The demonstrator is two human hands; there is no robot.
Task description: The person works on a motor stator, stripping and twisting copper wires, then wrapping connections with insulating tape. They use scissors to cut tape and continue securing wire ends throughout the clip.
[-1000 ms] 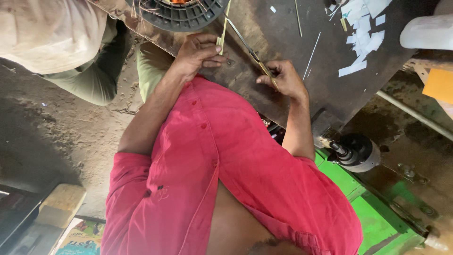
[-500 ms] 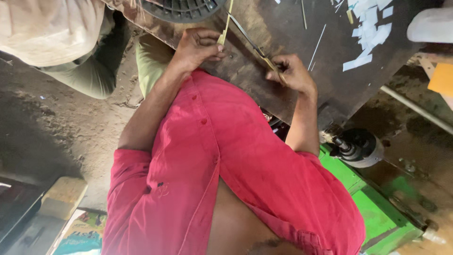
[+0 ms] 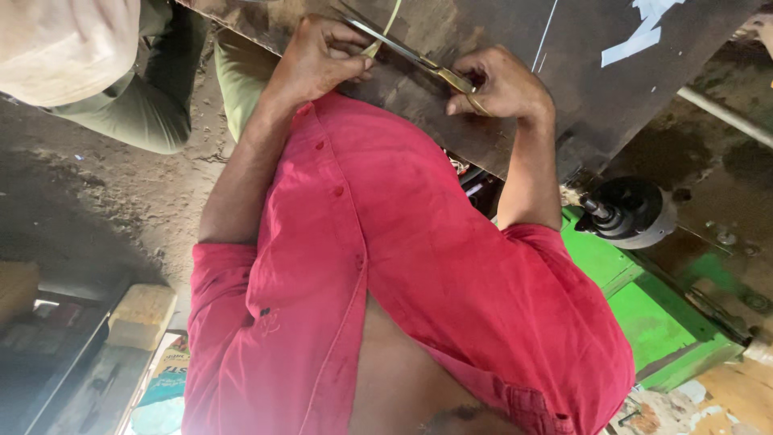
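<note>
Looks like the cutting is only getting going here: the scissors are lying across the thin pale strip at the near edge of the dark table, and I'm not seeing a cut-off end anywhere, so I'd guess the strip is uncut at this spot. Can't tell if the blades are biting yet, it's too small and dark. White scraps are sitting farther back on the table.

The left hand is curling tight, fingers pinching the strip right beside the blades and pressing it to the table edge. The right hand is gripping the brassy handle end of the scissors, fingers wrapping round it, knuckles toward the camera. Another person in a pale top is crouching off to the left, not touching any of it
</note>
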